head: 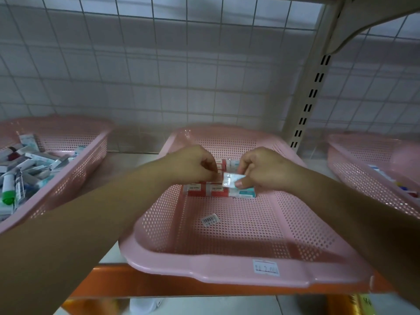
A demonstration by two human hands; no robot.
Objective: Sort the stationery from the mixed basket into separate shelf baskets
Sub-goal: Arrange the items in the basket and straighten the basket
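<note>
Head view: both hands over far end of middle basket (227, 272) on shelf.
- Right hand (266, 169): thumb and fingers pinch small white packet (231, 179), just above red boxes (195, 189) and teal box (244, 193) on basket floor.
- Left hand (193, 164): fingers curled, tips at packet's left edge. Whether they grip it, cannot tell.
- Packet likely light and thin, glossy wrap perhaps slippery. Best pinched at opposite edges, gently.
- Mixed basket (75, 176) at left, well apart.

Wire grid (187, 64) over white tiled wall (136, 105); cream slotted shelf upright (311, 98)
</note>
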